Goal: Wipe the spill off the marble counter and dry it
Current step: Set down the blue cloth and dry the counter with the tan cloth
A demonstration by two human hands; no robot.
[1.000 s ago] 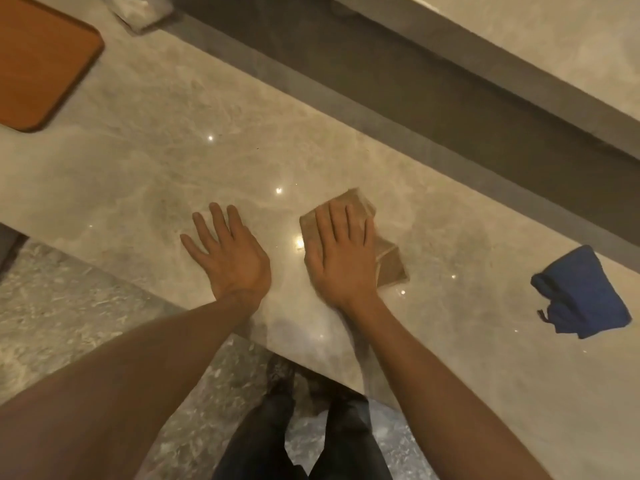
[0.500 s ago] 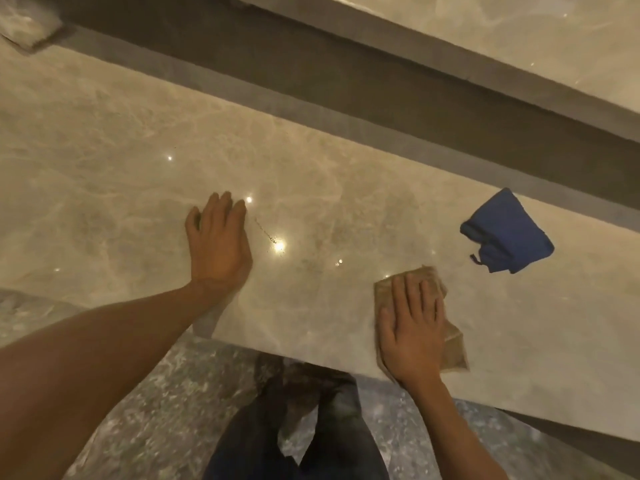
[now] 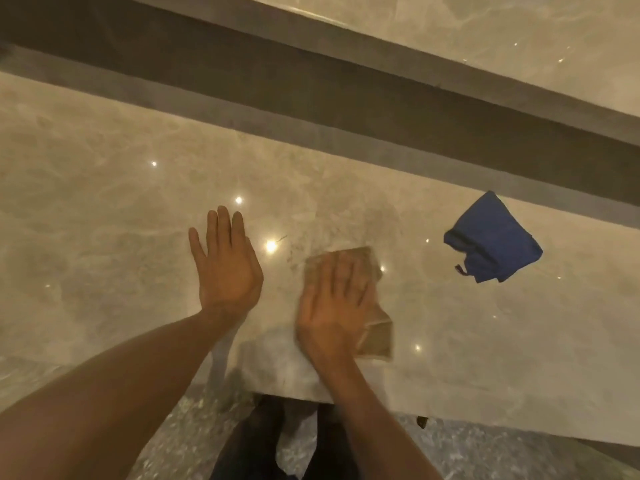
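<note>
The beige marble counter (image 3: 104,220) fills the middle of the head view. My right hand (image 3: 332,306) lies flat on a crumpled brown cloth (image 3: 377,337) and presses it onto the marble near the front edge; the hand is blurred by motion. A dull smeared patch (image 3: 377,220) shows on the marble just beyond the cloth. My left hand (image 3: 227,268) rests flat on the counter to the left of the cloth, fingers extended, holding nothing. A crumpled blue cloth (image 3: 493,239) lies apart on the right, near the counter's back edge.
A dark recessed strip (image 3: 311,98) runs along the back of the counter, with a higher marble ledge (image 3: 485,36) behind it. Below the front edge are the speckled floor (image 3: 180,438) and my dark trouser legs (image 3: 263,445).
My right hand has slid the brown cloth left and away from the front edge, closer to my left hand. The left hand stays flat on the marble.
</note>
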